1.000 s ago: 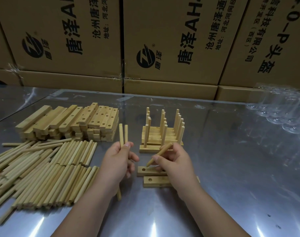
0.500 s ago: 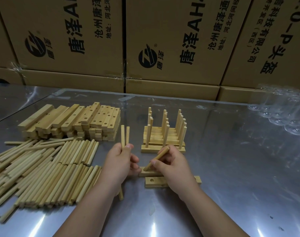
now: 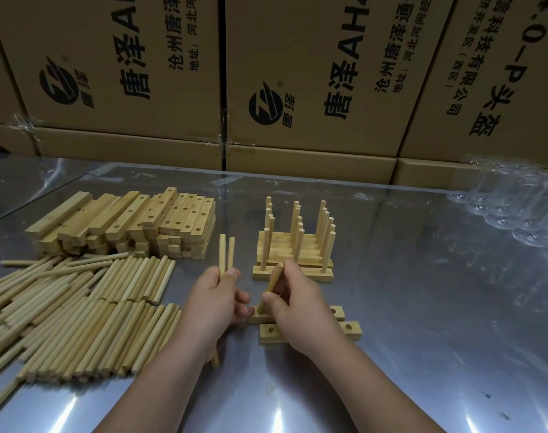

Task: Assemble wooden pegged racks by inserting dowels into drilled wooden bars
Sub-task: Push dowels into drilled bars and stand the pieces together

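Dowel [image 3: 274, 278], tilted, is pinched by the right hand [image 3: 300, 310], its lower end at the left end of the farther of two drilled bars [image 3: 268, 337] on the table [image 3: 422, 307]. Left hand [image 3: 214, 303] grips two upright dowels [image 3: 223, 254]. Beyond stand finished racks [image 3: 293, 254]; stacked bars [image 3: 125, 223] far left.

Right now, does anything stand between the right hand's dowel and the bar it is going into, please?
Nothing visible does. The dowel in the right hand has its lower tip at the left end of the farther bar; the left hand rests beside that end, clear of the tip.
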